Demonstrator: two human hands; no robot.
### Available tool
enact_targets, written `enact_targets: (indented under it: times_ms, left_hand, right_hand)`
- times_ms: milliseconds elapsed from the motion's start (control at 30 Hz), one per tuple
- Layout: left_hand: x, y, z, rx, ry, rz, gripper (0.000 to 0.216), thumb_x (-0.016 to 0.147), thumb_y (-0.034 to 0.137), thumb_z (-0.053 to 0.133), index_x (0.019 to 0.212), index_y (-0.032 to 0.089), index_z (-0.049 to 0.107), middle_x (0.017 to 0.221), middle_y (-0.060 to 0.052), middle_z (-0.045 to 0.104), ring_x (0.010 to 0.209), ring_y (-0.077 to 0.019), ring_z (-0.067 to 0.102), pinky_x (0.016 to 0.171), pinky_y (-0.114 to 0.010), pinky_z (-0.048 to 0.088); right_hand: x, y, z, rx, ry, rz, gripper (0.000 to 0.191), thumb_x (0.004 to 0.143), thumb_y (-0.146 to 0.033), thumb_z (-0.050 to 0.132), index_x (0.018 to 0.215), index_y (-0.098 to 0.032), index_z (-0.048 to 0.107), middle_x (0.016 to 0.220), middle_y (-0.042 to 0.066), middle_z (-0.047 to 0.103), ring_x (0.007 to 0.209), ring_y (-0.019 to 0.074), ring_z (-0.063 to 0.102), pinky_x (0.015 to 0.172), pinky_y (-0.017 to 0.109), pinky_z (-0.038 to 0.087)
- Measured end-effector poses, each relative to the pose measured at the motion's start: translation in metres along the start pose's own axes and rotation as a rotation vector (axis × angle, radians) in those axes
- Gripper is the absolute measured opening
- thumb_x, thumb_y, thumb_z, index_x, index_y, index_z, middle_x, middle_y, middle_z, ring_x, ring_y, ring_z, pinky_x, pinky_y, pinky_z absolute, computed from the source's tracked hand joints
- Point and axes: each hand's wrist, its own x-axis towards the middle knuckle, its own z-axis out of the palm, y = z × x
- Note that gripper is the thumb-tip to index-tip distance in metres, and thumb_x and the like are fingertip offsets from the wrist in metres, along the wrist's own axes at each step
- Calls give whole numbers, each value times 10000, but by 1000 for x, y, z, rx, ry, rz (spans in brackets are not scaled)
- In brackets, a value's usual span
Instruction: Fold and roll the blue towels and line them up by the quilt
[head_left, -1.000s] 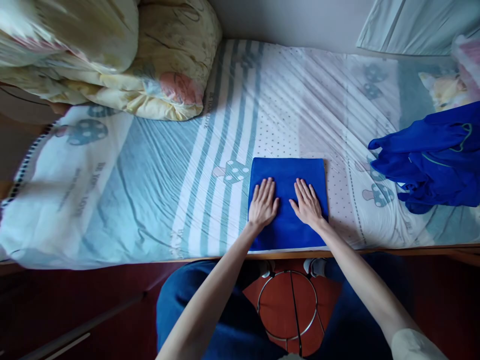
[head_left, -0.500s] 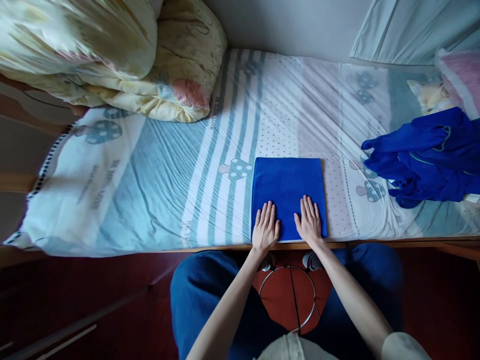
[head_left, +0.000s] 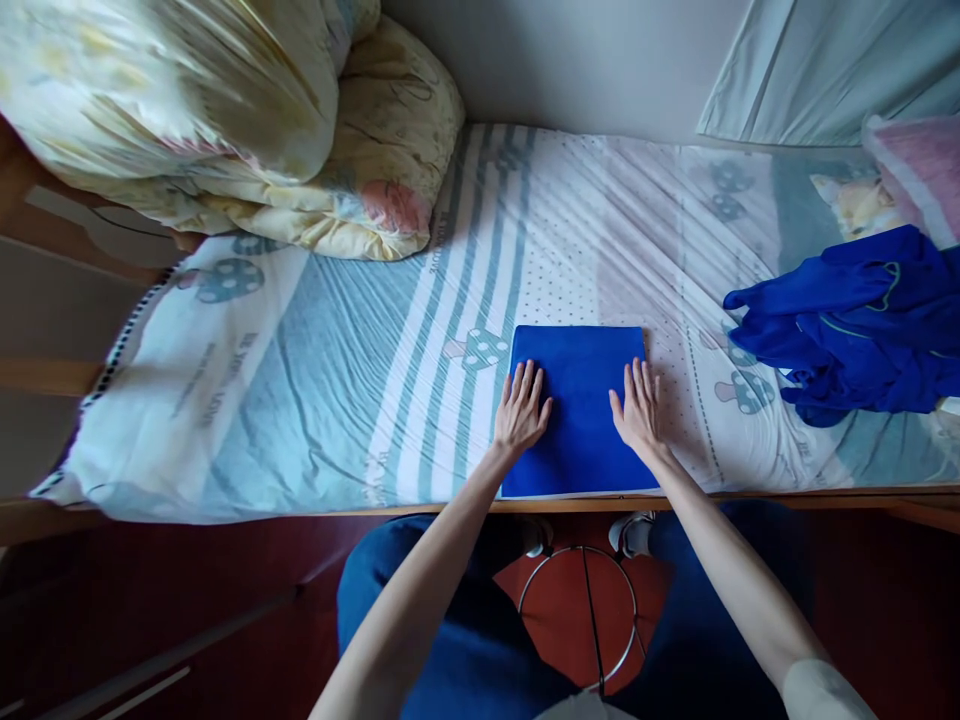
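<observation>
A flat, smooth blue square (head_left: 578, 440), perhaps neatly folded cloth, lies at the front edge of the bed; its exact kind is unclear. My left hand (head_left: 520, 408) rests palm down over its left edge, fingers stretched out. Over the right edge lies my right hand (head_left: 637, 405), also flat, with the thumb spread toward the middle of the square. Neither hand grips anything. Further right is a crumpled blue garment (head_left: 862, 320) with thin green trim, apart from both hands.
A patterned sheet (head_left: 330, 400) covers the bed. Bulky yellow bedding (head_left: 390, 130) is heaped at the back left, against the wall. A pink pillow (head_left: 919, 165) sits at the far right, under a pale hanging cloth (head_left: 817, 75). Below the wooden bed edge, a metal ring (head_left: 634, 600) shows between my legs.
Both hands have slid away from me along the blue square and moved apart, out to its left and right edges. The view has shifted slightly. The crumpled garment stays put.
</observation>
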Motion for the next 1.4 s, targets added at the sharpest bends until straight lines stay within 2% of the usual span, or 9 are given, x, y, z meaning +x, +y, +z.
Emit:
enact_targets:
  times_ms: [167,400,567,733,867,967,1100,1233,1400]
  left_hand:
    - [64,-25,2,-9,5,-67,710,1009,470,344,1595,69,328,1677,-196,270,1590,-315,162,1296,-546,143]
    - [81,-43,3,-44,51,-118,733,1019,519,310,1623,105,267,1687,-176,268,1595,-293,155,1301,-527,123]
    - [24,-26,2,-30,76,-150,704,1029,474,290,1621,93,269,1677,-197,279,1591,-305,160,1295,-552,154]
    - [-83,-6,1,17,72,-147,682,1032,445,269,1628,114,269,1656,-200,326,1577,-309,213,1289,-543,206]
    - [-135,3,0,24,92,-170,672,1017,433,281,1608,115,319,1605,-219,417,1546,-342,300,1267,-565,262]
    - [-152,3,-1,-5,115,-201,597,987,374,347,1521,131,457,1547,-230,494,1503,-373,384,1220,-586,336]
    - [-161,3,-7,-96,125,-325,382,898,253,481,1231,178,654,1381,-200,616,1343,-361,549,1135,-553,446]
    - [-158,8,-13,-280,123,-500,179,830,242,583,951,168,691,1123,-166,664,1155,-325,629,1092,-516,470]
    - [-149,12,-17,-576,111,-712,132,772,278,682,843,167,684,880,-103,694,946,-274,695,989,-432,522]
  right_hand:
    - [63,17,13,26,-75,-33,719,1062,-479,228,1660,-91,129,1713,149,192,1600,289,164,1299,536,147]
    - [86,43,23,8,-55,-3,752,1060,-537,202,1662,-96,103,1725,132,150,1607,267,132,1309,508,104]
    - [59,35,17,14,-45,22,718,1069,-488,185,1656,-78,136,1714,157,182,1604,282,141,1300,541,126]
    - [-33,34,4,-2,-42,-50,664,1067,-428,225,1647,-106,221,1690,146,272,1586,276,224,1292,532,199]
    - [-110,44,-8,-20,-33,-67,622,1057,-390,263,1594,-95,369,1624,171,410,1537,299,347,1258,530,298]
    - [-147,50,-13,-2,-1,-54,563,1043,-370,316,1488,-100,532,1550,187,514,1464,319,458,1199,512,396]
    - [-163,48,-14,84,77,66,413,998,-331,427,1213,-137,722,1317,194,675,1224,323,631,1050,469,518]
    - [-159,45,-8,250,138,193,271,928,-297,531,990,-160,756,1052,166,730,998,285,685,936,421,556]
    - [-150,42,-6,544,98,430,97,826,-274,634,800,-205,698,852,90,748,887,258,709,898,401,566]
